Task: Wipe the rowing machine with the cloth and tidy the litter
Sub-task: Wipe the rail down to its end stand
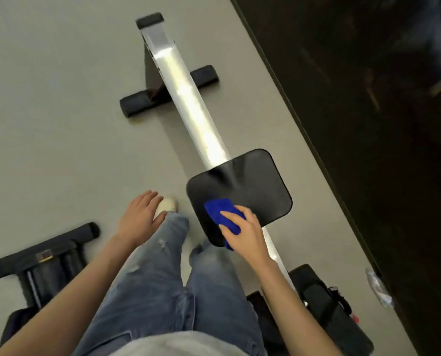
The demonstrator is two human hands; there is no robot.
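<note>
One hand [242,228] pressing cloth [220,210] on seat [250,183]

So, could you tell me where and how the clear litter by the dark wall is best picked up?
Pinch the crumpled wrapper at its floor-side edge, coming from the machine side with the free left hand: the wall blocks its far side, and the right hand holds the cloth.

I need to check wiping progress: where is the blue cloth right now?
In the head view the blue cloth lies lower centre, pressed by the right hand onto the near corner of the black seat.
</note>
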